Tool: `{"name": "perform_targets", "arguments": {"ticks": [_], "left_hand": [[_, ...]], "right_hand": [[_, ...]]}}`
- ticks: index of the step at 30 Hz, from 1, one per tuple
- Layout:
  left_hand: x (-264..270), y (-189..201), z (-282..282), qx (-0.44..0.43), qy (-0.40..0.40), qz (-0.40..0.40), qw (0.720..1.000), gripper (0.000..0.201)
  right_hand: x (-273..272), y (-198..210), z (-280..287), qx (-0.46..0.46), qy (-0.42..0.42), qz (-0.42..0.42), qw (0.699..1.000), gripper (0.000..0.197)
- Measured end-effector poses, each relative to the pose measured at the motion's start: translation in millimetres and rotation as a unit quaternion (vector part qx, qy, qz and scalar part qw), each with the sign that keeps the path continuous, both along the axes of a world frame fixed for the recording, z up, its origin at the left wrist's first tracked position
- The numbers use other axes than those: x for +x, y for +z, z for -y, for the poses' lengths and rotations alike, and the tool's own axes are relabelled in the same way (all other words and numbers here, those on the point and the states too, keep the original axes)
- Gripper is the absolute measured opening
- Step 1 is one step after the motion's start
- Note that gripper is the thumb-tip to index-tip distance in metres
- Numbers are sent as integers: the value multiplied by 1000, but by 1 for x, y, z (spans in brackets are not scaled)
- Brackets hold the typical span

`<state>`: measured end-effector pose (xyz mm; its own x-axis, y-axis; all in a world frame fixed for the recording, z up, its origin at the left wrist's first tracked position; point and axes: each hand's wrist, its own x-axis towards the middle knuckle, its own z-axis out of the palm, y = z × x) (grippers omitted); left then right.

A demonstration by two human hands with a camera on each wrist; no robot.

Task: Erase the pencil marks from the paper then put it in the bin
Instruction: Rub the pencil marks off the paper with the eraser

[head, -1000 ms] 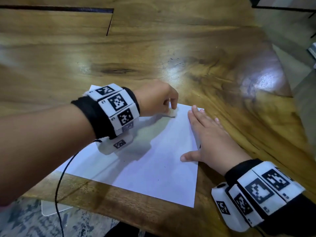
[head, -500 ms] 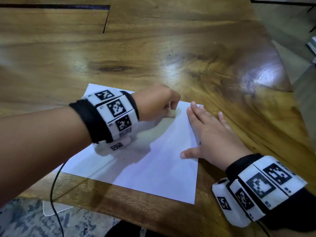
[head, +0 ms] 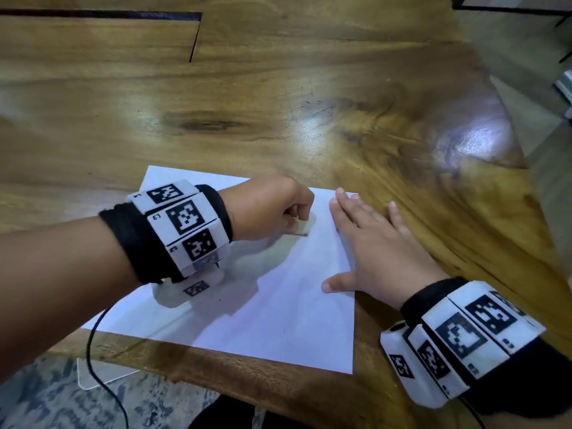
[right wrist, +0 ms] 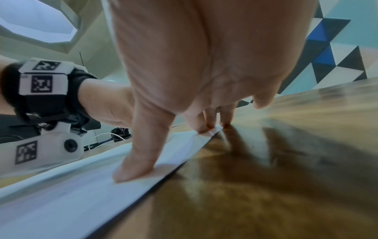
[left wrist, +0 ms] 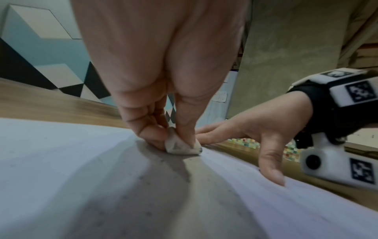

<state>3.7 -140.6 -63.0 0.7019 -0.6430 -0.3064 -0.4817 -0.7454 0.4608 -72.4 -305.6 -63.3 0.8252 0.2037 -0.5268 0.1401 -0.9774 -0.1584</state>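
Observation:
A white sheet of paper (head: 278, 305) lies on the wooden table near its front edge. My left hand (head: 297, 218) pinches a small grubby white eraser (left wrist: 180, 147) between thumb and fingers and presses it onto the paper near its far right corner. A short dark pencil mark (head: 298, 234) shows just below the eraser. My right hand (head: 365, 249) lies flat with straight fingers on the paper's right edge (right wrist: 143, 174), thumb on the sheet, other fingers partly on the wood. Eraser crumbs dot the paper (left wrist: 143, 177). No bin is in view.
The glossy wooden table (head: 278, 103) stretches far and left, with a dark slot (head: 195, 38) at the back. Its right side slants off to the floor (head: 510, 72). A black cable (head: 93, 345) hangs over the front edge above a patterned rug (head: 46, 397).
The left hand with the eraser has slid a little toward me along the paper near its far right corner. The right hand stays flat on the paper's edge.

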Motion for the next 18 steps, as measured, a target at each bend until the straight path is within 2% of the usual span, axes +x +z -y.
{"name": "perform_targets", "arguments": {"ticks": [7,14,18], "left_hand": [[12,2,12,-23,33,47,998,15],[20,0,14,-18,26,37,999,14],[12,2,13,-13,18,45,999,2]], "right_hand": [[11,-2,5,-13,-15,5,1000,120],[14,-4,7,23,0,-9,1000,116],[12,-4,8,24,2,-9,1000,120]]}}
